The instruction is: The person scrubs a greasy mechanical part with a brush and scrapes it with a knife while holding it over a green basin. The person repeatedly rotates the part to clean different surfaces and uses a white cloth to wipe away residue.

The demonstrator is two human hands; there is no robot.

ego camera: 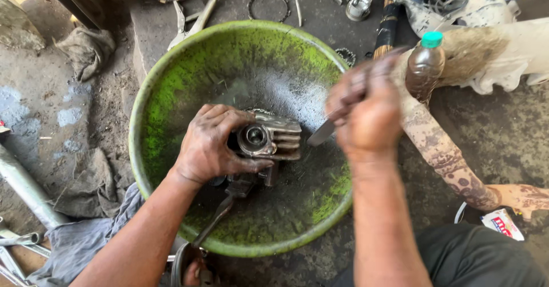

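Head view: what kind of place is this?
Likely a small engine or motorcycle repair workshop, working at floor level. The left hand steadies a finned metal engine part in a grimy green basin, the right hand holds a metal blade, and pliers lie on the dirty floor.

Engine part (269, 141) sits in basin (171, 92) centre, on floor (503, 127) — pliers (194, 21) & ring (269, 5) behind basin, bottle (425, 64) to its right, rags (86, 184) left.

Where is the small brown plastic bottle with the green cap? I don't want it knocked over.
In the head view, the brown bottle stands upper right, just outside the green basin's rim, right beside the right hand.
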